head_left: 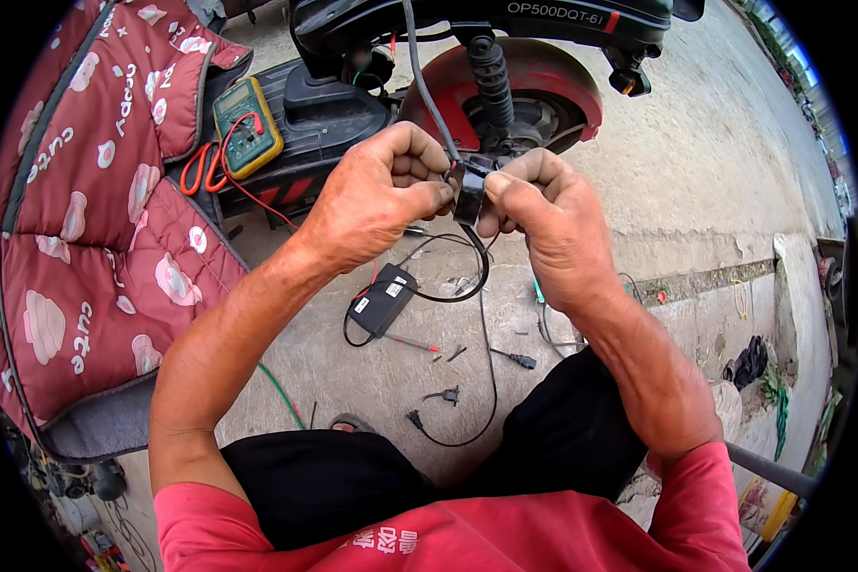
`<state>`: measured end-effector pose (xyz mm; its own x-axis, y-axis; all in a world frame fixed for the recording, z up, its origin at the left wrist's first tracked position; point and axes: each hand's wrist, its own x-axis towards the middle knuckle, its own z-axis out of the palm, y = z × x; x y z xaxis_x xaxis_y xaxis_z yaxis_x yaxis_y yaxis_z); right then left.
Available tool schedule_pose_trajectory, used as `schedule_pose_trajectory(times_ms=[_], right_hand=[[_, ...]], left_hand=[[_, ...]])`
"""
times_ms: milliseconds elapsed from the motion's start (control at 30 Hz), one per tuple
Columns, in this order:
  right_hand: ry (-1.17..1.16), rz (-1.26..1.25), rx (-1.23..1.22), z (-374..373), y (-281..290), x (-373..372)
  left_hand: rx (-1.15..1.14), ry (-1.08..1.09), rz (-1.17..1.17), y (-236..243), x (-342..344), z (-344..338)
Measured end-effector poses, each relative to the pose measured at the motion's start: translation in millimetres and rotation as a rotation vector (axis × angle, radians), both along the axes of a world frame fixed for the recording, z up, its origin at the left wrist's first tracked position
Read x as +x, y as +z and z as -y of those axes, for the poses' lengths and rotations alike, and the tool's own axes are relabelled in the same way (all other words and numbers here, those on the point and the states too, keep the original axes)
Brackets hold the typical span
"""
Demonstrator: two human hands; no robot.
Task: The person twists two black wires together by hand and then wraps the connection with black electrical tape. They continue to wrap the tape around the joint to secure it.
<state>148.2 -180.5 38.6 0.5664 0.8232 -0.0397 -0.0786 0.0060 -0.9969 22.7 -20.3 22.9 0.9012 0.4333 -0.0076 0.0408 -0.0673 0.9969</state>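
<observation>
Both hands are raised in front of a scooter [486, 19], meeting at a small glossy black piece [469, 194] at the end of a grey cable [422, 81]. Whether it is a connector or a joint wrapped in tape, I cannot tell. My left hand [383, 191] pinches its left side between thumb and curled fingers. On the other side, my right hand [550, 214] grips it with thumb and bent fingers. A black cable [484, 276] loops down below it toward the ground.
A yellow-green multimeter [248, 127] with red leads rests on the scooter's footboard [324, 110]. A black charger box [382, 299] lies on concrete among loose cables and a plug [517, 359]. At left hangs a red quilted cover [114, 210]. The rear wheel [534, 105] stands ahead.
</observation>
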Motion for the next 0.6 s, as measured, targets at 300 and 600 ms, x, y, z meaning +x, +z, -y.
schedule_pose_trajectory(times_ms=[300,600], right_hand=[[0.021,0.003,-0.005,-1.6,-2.8,-1.4],[0.070,0.008,0.028,-3.6,-9.9,-2.1]], left_hand=[[0.599,0.131,0.138,7.4,-22.9,5.9],[0.595,0.049,0.072,8.9,-23.1,18.5]])
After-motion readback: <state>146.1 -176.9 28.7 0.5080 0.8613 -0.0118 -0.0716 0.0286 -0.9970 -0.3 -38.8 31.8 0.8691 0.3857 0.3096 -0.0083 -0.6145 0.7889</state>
